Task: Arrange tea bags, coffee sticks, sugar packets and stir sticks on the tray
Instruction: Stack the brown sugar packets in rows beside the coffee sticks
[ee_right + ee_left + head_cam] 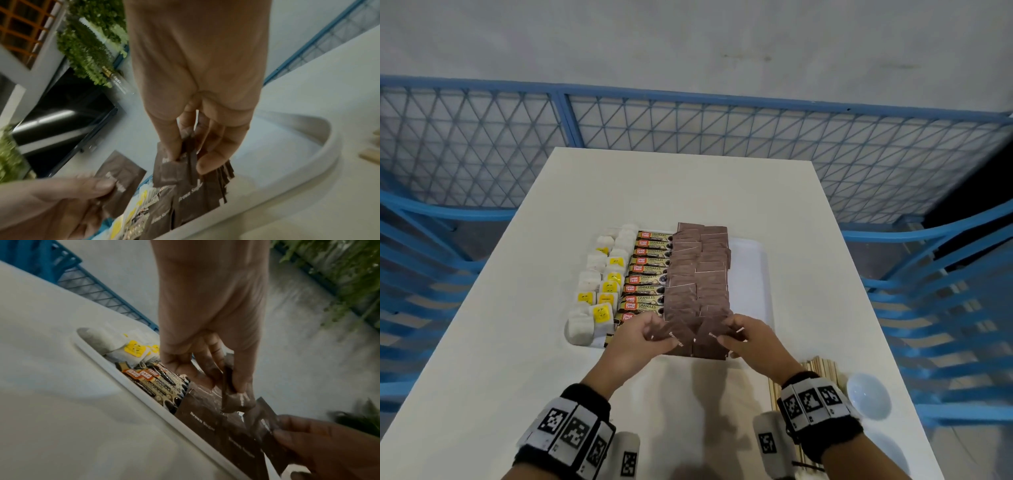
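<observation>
White tray (751,274) on the tabletop (524,342) holds tea bags (599,284) at its left, coffee sticks (647,274) beside them, then brown sugar packets (697,274). Left hand (643,337) and right hand (748,337) each pinch a sugar packet at the near edge. Stir sticks (822,368) lie off the tray, beside a white bowl (868,394).

I have both forearms reaching forward, wrists banded, hands close together and nearly touching. My left hand (641,337) pinches a brown sugar packet (236,400) between thumb and curled fingers; my right hand (748,339) pinches a few more beneath its fingertips.
</observation>
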`<state>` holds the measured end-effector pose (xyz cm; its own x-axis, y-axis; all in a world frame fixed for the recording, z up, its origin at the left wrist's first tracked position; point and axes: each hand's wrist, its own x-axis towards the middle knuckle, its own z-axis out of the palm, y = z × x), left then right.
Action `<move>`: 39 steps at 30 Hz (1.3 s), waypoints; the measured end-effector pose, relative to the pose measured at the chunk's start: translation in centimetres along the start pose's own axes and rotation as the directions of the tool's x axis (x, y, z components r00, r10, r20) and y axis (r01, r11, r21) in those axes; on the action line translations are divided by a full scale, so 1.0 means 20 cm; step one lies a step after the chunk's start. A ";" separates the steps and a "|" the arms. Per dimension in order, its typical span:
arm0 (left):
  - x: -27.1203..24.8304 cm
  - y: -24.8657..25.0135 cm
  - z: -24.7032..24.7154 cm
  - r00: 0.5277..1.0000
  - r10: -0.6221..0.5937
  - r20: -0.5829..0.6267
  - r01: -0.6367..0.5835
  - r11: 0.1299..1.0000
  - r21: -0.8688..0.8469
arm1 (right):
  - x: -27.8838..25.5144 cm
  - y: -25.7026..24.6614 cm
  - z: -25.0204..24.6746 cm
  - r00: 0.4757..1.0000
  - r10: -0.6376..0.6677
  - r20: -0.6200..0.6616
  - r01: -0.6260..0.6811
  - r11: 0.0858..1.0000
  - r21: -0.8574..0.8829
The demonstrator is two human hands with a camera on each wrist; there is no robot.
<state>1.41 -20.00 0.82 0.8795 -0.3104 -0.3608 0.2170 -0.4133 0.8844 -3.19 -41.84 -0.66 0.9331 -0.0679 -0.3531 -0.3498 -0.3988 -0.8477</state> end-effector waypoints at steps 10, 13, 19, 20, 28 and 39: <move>0.10 -0.06 0.06 0.983 0.173 0.063 -0.179 0.812 0.556 | 0.07 0.01 0.05 0.980 -0.182 0.078 0.197 0.859 -0.473; 0.10 -0.10 0.07 0.960 0.274 0.064 -0.242 0.689 0.683 | 0.07 0.03 0.06 0.971 -0.228 0.072 0.232 0.829 -0.508; 0.13 -0.09 0.10 0.967 0.243 0.077 -0.239 0.759 0.606 | 0.07 0.03 0.06 0.962 -0.243 0.128 0.272 0.785 -0.557; 0.13 -0.09 0.10 0.965 0.250 0.084 -0.248 0.757 0.604 | 0.08 0.03 0.06 0.960 -0.244 0.137 0.279 0.780 -0.560; 0.16 -0.14 0.08 0.907 0.409 0.099 -0.335 0.558 0.759 | 0.08 0.03 0.06 0.939 -0.315 0.140 0.336 0.750 -0.570; 0.15 -0.12 0.09 0.881 0.450 0.146 -0.376 0.480 0.792 | 0.07 0.01 0.06 0.915 -0.333 0.228 0.400 0.677 -0.618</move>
<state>2.73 -21.58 -2.86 0.8108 -0.5842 0.0364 -0.5623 -0.7601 0.3257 -2.04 -40.87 -1.74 0.9513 0.2789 -0.1313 0.1879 -0.8623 -0.4702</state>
